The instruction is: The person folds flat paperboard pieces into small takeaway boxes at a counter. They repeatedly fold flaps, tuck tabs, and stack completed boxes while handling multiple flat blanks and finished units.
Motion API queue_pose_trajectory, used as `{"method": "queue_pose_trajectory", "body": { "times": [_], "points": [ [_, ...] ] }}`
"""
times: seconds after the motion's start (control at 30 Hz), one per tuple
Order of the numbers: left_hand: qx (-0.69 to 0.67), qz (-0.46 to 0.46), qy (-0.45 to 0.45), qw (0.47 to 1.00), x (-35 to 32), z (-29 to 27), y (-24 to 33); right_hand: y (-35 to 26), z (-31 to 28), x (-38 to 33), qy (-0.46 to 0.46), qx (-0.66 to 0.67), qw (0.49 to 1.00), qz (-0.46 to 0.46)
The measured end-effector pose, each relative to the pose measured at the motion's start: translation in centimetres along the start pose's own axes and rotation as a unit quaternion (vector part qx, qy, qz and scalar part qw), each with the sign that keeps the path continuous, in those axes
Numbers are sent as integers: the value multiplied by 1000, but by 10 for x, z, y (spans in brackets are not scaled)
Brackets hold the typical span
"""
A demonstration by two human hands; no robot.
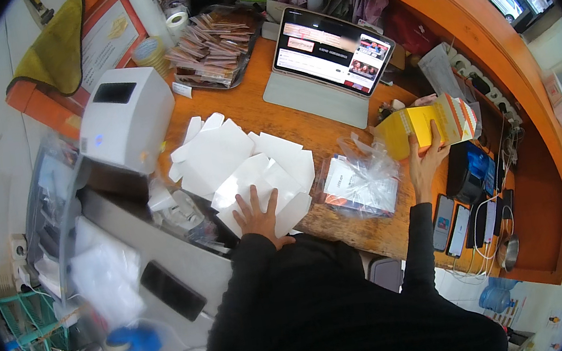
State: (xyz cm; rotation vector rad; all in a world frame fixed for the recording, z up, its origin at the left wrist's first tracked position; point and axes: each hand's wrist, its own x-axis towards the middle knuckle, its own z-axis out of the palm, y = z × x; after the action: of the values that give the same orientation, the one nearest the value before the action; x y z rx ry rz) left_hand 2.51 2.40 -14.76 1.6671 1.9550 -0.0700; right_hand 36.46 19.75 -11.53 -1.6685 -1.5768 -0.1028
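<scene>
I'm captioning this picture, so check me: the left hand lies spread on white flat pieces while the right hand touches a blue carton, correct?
The colour is wrong: in the head view, the right hand touches a yellow carton. The left hand does lie spread on white flat pieces.

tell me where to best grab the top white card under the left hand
Probably pinch the white card by its uncovered far edge, coming from the far side: it lies flat, and the spread left hand covers its near part.

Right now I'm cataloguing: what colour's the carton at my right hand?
The carton is mostly yellow, partly orange and white; head view.
</scene>
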Motion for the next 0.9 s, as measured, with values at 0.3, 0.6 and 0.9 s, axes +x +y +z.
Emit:
{"method": "queue_pose_trajectory", "body": {
  "times": [0.3, 0.6, 0.9],
  "points": [
    [-26, 22, -7, 999, 1, 0, -13, -43, -12, -9, 73, 44, 996, -23],
    [-83, 62, 30, 994, 6, 11, -31, -87, -27, -16, 196, 28, 980, -7],
    [-454, 48, 205, 866, -18, -50, -27, -139, -1, -57, -95, 351, 931, -14]
  ]
}}
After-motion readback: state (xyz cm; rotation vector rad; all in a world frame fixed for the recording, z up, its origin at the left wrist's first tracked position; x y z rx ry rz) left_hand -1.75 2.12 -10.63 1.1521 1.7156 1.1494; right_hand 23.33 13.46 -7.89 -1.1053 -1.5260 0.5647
